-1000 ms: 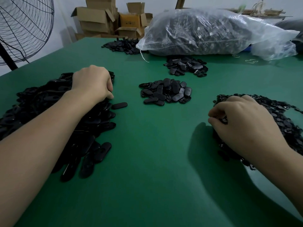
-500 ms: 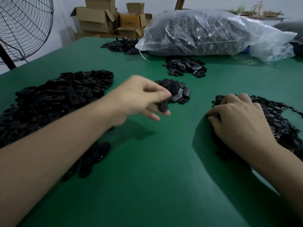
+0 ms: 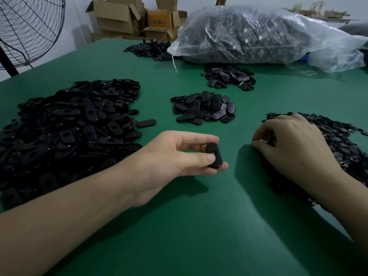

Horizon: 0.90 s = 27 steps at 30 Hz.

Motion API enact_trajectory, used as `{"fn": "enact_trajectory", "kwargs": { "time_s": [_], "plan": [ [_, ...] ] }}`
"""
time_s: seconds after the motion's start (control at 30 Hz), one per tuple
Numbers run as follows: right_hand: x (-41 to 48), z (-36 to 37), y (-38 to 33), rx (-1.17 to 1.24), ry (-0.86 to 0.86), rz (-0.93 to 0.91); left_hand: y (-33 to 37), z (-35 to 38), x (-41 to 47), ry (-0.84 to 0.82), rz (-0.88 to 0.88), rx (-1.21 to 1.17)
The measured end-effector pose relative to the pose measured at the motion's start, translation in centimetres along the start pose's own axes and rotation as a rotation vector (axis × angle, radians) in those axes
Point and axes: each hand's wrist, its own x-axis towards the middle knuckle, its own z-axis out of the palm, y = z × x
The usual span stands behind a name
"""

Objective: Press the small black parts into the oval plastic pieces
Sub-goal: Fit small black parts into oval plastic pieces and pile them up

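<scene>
Since 0.5 s ago your left hand [image 3: 175, 160] has drawn back from the small middle heap [image 3: 205, 108] toward you and turned palm-up, while your right hand [image 3: 298, 148] has stayed at the near edge of the pile of small black parts [image 3: 338, 140]. Your left hand now grips 1 oval plastic piece [image 3: 214, 155] between the thumb on its near face and the fingers behind it, above the green table [image 3: 179, 226] and just left of your right hand; the piece stands nearly on end, and its central opening shows beside your thumbnail. Your right hand lies knuckles-up with its fingers curled down into the pile's edge, thumb and forefinger close together; whether they pinch a part, you cannot tell from this view. To your left spreads the large pile of oval pieces [image 3: 69, 126], with 1 loose oval piece [image 3: 146, 123] lying just off its right edge. Beyond the middle heap sits another heap of black pieces [image 3: 229, 78], and a 3rd heap [image 3: 151, 49] lies farther back, touching the clear plastic bag [image 3: 258, 34] stuffed with dark parts. Rubber bands [image 3: 308, 72] lie on the table near the bag's right end. Cardboard boxes [image 3: 119, 16] are stacked past the table's far edge, and a wire-guarded fan [image 3: 29, 30] stands at the far left.
</scene>
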Motion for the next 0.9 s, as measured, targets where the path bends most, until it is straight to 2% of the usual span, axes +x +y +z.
{"fn": "enact_trajectory", "kwargs": {
  "time_s": [0.1,0.17,0.27,0.3,0.37,0.6,0.9],
  "plan": [
    [0.0,-0.1,-0.2,0.100,0.095,-0.060,-0.7,0.0,0.2,0.048,0.063,0.061],
    [-0.4,-0.5,-0.9,0.378,0.104,-0.057,-0.9,0.0,0.4,0.059,0.112,0.083],
    [-1.4,-0.8,-2.6,1.046,-0.144,0.047,-0.9,0.1,0.9,0.104,0.185,0.097],
    [-1.7,-0.7,-2.8,1.202,-0.213,0.089,-0.9,0.1,1.0,0.125,0.203,0.097],
    [-1.9,-0.5,-3.0,1.366,-0.286,0.159,-1.0,0.0,1.1,0.145,0.223,0.088],
    [-2.0,0.0,-3.1,1.554,-0.387,0.229,-1.5,-0.1,1.3,0.147,0.278,0.145],
    [-2.2,-0.1,-3.6,1.531,-0.361,0.246,-1.4,0.1,1.1,0.095,0.323,0.142]
  ]
}}
